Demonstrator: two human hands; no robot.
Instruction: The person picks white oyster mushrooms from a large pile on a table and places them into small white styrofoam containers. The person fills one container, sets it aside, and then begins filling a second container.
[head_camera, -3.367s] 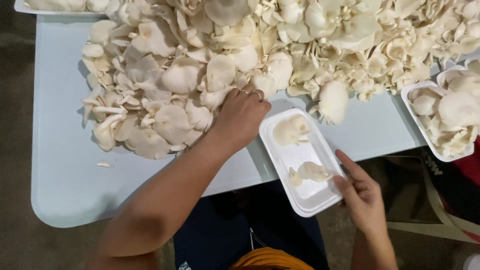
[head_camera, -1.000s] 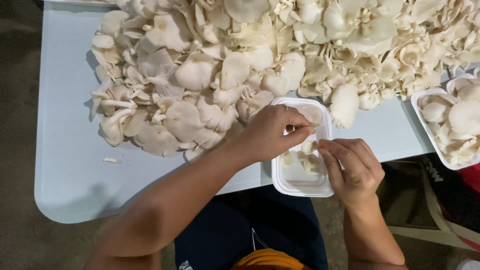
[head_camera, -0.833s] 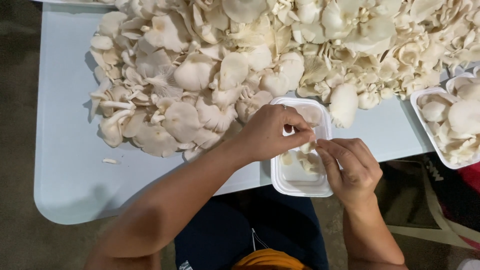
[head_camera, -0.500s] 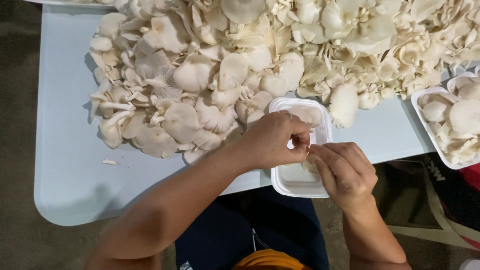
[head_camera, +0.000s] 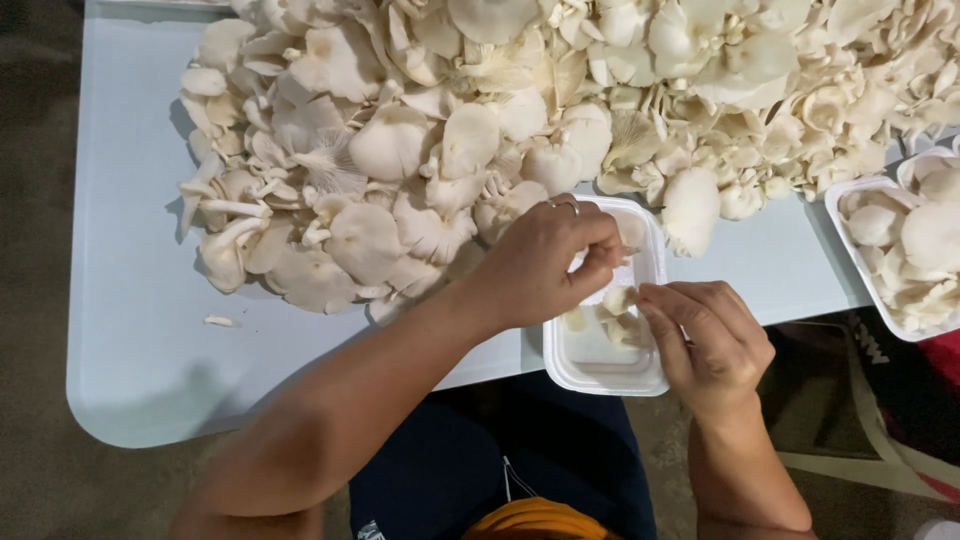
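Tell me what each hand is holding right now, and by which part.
Both hands work over the white foam tray. The left hand and the right hand pinch a small piece of mushroom between their fingertips, by its edges; which part cannot be told.

This looks like a produce packing spot, not a home kitchen: a large heap of loose white oyster mushrooms (head_camera: 520, 110) covers the upper frame on a pale blue plastic table (head_camera: 130, 330), with white foam trays, one at the centre (head_camera: 600, 365) and a filled one at the right edge (head_camera: 900, 250), over a bare brownish floor (head_camera: 35, 250) at left
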